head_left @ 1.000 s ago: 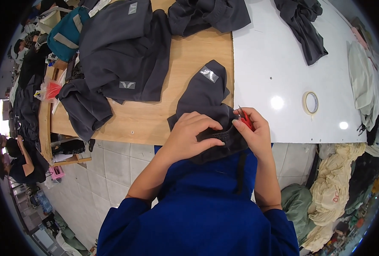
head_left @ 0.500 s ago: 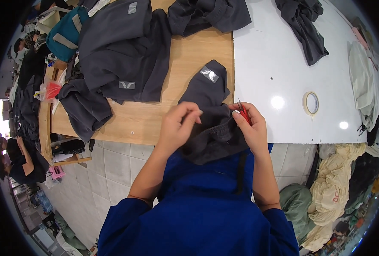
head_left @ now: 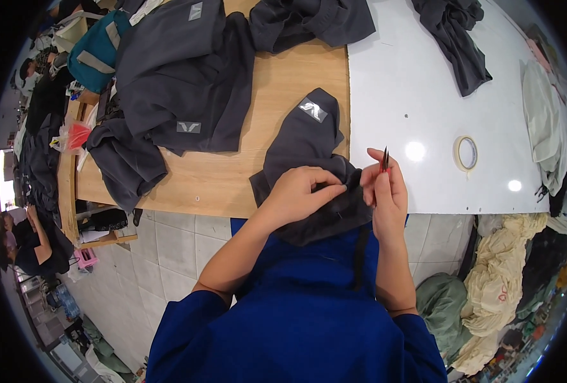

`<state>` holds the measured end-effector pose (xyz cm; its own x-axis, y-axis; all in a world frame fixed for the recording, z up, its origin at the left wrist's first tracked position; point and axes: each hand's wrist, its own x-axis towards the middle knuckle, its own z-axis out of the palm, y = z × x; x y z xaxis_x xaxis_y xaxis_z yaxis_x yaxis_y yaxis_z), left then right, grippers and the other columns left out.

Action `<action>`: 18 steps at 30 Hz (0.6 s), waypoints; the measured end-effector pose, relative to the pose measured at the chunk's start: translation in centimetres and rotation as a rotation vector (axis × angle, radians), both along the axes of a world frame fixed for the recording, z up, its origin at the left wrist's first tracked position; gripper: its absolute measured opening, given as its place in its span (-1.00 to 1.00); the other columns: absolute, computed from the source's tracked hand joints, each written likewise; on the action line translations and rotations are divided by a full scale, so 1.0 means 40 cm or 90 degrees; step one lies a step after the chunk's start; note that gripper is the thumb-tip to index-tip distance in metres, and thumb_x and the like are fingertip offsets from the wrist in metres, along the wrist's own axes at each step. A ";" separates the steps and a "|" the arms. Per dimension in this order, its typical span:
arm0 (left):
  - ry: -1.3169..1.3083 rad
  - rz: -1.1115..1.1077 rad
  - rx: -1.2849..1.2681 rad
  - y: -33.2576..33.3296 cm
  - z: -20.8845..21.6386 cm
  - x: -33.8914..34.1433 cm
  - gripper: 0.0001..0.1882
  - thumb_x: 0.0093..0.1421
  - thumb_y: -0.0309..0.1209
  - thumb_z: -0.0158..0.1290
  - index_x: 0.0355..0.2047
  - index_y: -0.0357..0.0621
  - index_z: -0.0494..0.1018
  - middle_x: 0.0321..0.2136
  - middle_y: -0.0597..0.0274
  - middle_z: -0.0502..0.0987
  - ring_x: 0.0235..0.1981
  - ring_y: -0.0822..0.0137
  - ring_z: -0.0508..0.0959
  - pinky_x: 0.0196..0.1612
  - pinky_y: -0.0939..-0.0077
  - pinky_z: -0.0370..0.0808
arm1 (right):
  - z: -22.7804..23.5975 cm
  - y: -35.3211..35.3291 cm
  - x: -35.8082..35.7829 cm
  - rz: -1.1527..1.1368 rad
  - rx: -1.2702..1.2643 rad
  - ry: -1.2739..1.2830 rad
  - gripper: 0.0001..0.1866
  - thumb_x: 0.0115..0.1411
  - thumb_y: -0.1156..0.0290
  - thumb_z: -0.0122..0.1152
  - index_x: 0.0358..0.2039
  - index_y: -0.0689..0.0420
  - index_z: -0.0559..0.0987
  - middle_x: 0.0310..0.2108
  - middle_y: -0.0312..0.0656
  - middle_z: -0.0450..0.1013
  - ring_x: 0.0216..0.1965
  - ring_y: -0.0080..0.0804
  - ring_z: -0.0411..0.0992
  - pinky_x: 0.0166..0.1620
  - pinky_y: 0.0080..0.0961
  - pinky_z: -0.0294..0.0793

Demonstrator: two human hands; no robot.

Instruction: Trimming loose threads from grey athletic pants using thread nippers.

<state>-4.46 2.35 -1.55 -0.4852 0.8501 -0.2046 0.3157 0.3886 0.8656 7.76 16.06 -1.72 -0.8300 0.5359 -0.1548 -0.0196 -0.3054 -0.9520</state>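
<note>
A dark grey garment (head_left: pixel 302 143) with a shiny silver patch lies over the table's front edge and hangs toward my lap. My left hand (head_left: pixel 304 195) rests on it, thumb and forefinger pinched together at a fold of the cloth. Just to the right, my right hand (head_left: pixel 389 198) is closed round small red-handled thread snips (head_left: pixel 385 165), whose dark pointed blades face up and away from me. The fingers of that hand are close to the garment's right edge; whether they touch it is hard to tell.
A stack of dark grey garments (head_left: pixel 175 83) lies at the left, with more garments (head_left: pixel 312 25) at the back. On the white tabletop to the right lie a tape roll (head_left: pixel 466 154) and another garment (head_left: pixel 456 48). Cream cloth (head_left: pixel 504 274) is heaped at the lower right.
My left hand has come down and right onto the garment. The right hand has lifted off the cloth's edge, and the snips now point upward.
</note>
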 end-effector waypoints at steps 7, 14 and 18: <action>-0.502 0.120 0.123 -0.016 -0.029 -0.023 -0.78 0.24 -0.40 -0.01 -0.25 -0.31 0.51 -0.37 0.36 0.55 -0.31 0.61 0.46 -0.18 0.71 0.39 | -0.022 -0.040 0.071 0.007 0.161 0.012 -0.64 0.12 0.51 0.16 -0.05 0.19 0.41 -0.40 -0.28 0.38 -0.44 -0.62 0.30 -0.37 -0.71 0.29; -0.670 0.084 0.191 -0.032 -0.034 -0.020 -0.76 0.26 -0.38 -0.05 -0.19 -0.30 0.48 -0.32 0.32 0.54 -0.27 0.59 0.48 -0.13 0.69 0.39 | -0.003 -0.049 0.039 -0.048 0.521 0.037 -0.66 -0.17 0.52 0.40 -0.29 0.19 0.59 -0.41 -0.14 0.51 -0.44 -0.30 0.43 -0.35 -0.53 0.37; -0.705 0.072 0.216 -0.030 -0.024 -0.016 -0.74 0.28 -0.34 -0.09 -0.16 -0.28 0.46 -0.29 0.33 0.53 -0.25 0.60 0.46 -0.11 0.71 0.37 | 0.003 -0.045 0.029 -0.069 0.565 0.051 -0.66 -0.17 0.52 0.40 -0.29 0.19 0.59 -0.43 -0.15 0.52 -0.46 -0.32 0.42 -0.37 -0.55 0.35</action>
